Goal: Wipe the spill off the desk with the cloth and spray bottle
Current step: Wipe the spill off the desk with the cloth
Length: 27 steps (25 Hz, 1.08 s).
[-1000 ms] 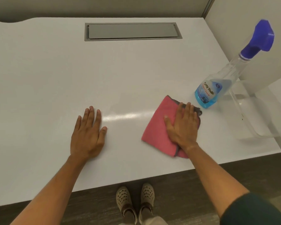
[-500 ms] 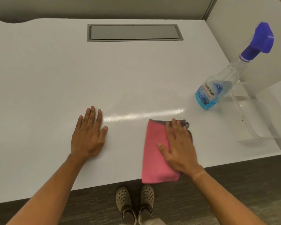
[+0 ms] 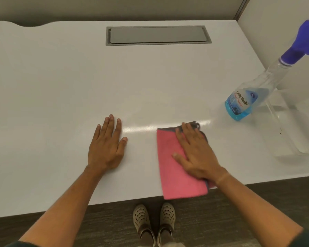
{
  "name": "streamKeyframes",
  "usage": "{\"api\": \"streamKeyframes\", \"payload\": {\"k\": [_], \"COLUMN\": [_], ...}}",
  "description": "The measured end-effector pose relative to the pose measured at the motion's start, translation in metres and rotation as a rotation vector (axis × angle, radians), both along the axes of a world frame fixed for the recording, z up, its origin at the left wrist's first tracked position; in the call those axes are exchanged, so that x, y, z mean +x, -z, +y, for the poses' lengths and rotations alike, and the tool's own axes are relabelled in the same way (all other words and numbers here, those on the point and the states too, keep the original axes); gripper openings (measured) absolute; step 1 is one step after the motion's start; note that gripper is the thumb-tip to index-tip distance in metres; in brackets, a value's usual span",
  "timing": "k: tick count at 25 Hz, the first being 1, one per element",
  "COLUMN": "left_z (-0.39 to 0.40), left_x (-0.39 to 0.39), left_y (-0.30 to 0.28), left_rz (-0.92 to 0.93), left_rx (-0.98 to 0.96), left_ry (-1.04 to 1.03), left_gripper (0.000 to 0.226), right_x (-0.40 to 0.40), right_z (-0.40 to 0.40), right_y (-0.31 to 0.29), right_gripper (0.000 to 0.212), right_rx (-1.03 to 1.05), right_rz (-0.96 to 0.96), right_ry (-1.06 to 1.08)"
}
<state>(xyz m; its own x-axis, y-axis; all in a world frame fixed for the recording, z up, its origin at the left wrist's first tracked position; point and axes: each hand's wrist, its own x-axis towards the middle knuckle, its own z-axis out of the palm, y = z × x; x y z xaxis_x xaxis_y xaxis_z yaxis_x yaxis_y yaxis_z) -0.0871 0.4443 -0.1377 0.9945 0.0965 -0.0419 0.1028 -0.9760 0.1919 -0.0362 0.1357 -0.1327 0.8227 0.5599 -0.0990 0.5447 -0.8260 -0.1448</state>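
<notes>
A folded pink cloth (image 3: 173, 168) with a grey edge lies at the front edge of the white desk (image 3: 61, 97), its near corner hanging slightly over. My right hand (image 3: 194, 154) presses flat on the cloth with straight fingers. My left hand (image 3: 107, 148) rests flat on the bare desk to the left of the cloth. A clear spray bottle (image 3: 246, 102) with blue liquid and a purple trigger head stands upright at the right, apart from both hands. No spill is plainly visible; a bright light streak crosses the desk between the hands.
A grey cable hatch (image 3: 158, 35) is set into the desk near its back edge. A clear acrylic stand (image 3: 292, 136) sits right of the bottle beside a white partition wall (image 3: 275, 24). My shoes (image 3: 153, 223) show on the dark floor below the desk edge.
My right hand has dragged the cloth from beside the bottle toward me and leftward, down to the front edge. The left hand has stayed put.
</notes>
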Motion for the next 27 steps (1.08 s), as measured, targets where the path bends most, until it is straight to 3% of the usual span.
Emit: {"api": "streamKeyframes", "payload": {"k": [3, 6, 10, 16, 22, 27], "left_z": [-0.001, 0.000, 0.001, -0.001, -0.002, -0.001], "left_x": [0.000, 0.000, 0.000, 0.001, 0.003, 0.002], "left_y": [-0.001, -0.001, 0.001, 0.001, 0.001, -0.001], "left_rz": [-0.001, -0.002, -0.007, -0.022, -0.025, -0.020], "left_rx": [-0.009, -0.005, -0.010, -0.021, 0.001, -0.025], "left_ry": [0.004, 0.004, 0.008, -0.013, -0.013, 0.000], "left_gripper": [0.067, 0.067, 0.067, 0.067, 0.067, 0.067], "right_x": [0.016, -0.001, -0.023, 0.057, 0.093, 0.013], "right_z": [-0.016, 0.018, 0.047, 0.032, 0.088, 0.099], "right_y": [-0.013, -0.017, -0.008, -0.006, -0.004, -0.005], "right_gripper": [0.075, 0.071, 0.079, 0.078, 0.067, 0.065], "right_rx": [-0.021, 0.053, 0.061, -0.022, -0.009, 0.065], "right_rz": [0.043, -0.026, 0.076, 0.014, -0.007, 0.044], "right_ry": [0.173, 0.392, 0.437, 0.671, 0.380, -0.036]}}
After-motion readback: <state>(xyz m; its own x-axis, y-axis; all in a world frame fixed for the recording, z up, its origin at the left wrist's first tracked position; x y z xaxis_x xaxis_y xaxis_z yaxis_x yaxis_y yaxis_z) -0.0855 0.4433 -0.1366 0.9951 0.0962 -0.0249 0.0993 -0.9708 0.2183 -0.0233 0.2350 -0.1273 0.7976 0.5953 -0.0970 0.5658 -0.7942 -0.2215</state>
